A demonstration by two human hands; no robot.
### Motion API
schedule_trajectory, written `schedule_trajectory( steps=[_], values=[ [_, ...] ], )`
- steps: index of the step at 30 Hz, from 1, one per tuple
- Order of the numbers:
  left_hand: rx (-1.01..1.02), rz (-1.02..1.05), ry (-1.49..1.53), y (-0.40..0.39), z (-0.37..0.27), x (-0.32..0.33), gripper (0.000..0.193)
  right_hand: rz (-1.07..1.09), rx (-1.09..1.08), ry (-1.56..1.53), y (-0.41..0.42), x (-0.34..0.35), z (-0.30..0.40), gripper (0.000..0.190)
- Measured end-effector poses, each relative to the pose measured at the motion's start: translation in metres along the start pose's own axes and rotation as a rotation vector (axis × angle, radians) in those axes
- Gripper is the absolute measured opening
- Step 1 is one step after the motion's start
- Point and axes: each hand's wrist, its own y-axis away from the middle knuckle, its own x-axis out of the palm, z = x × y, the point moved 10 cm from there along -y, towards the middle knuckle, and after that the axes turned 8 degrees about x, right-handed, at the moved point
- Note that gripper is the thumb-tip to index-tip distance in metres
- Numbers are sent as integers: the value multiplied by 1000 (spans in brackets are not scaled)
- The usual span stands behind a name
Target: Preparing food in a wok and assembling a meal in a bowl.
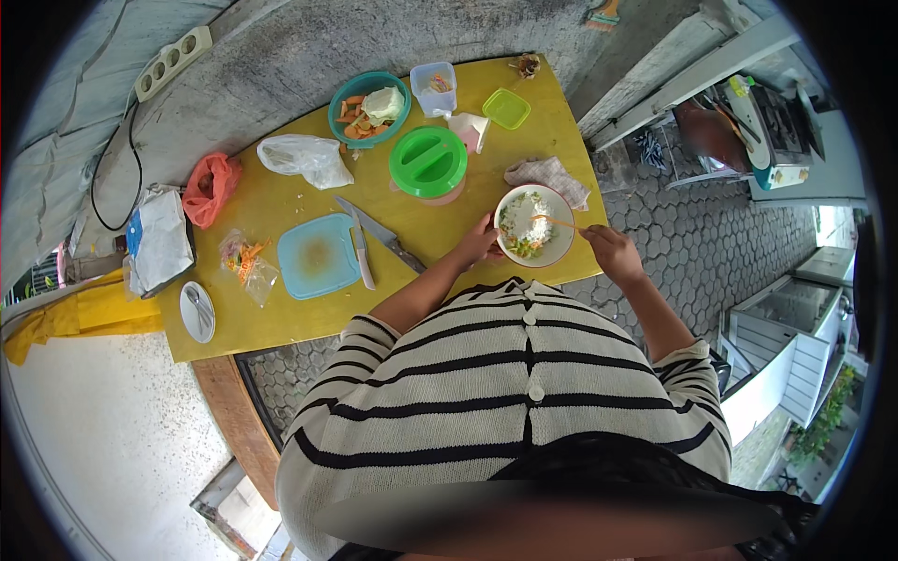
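A white bowl (pixel 559 251) with a dark rim stands near the front right edge of the yellow table (pixel 252 326). Inside it lie chopped green and orange vegetables (pixel 523 245) and a heap of white powder (pixel 540 223). My left hand (pixel 480 242) grips the bowl's left side. Between the fingers of my right hand (pixel 615 254) is the handle of a thin, wooden-looking utensil (pixel 559 222); its far end reaches into the powder. A checkered cloth (pixel 551 179) lies just behind the bowl.
Left of my left arm lie two knives (pixel 382 231) (pixel 363 252) and a blue cutting board (pixel 316 256). A green-lidded container (pixel 428 163), a teal basin (pixel 335 112) of vegetables and a clear plastic tub (pixel 433 98) stand farther back. A plate (pixel 189 319) with a spoon is at far left.
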Motion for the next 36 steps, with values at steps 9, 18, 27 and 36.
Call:
schedule_trajectory(
  steps=[9,18,27,36],
  values=[
    [397,-341,-185,12,-11,-23,45,-221,250,-375,-146,-11,-49,10],
    [404,-642,138,52,0,-39,46,-108,133,-239,-348,83,-11,21],
    [493,-830,316,88,12,-46,47,487,104,-349,-291,196,30,54],
    [303,-905,219,86,43,-58,40,591,477,-1133,-229,206,18,46]
  ],
)
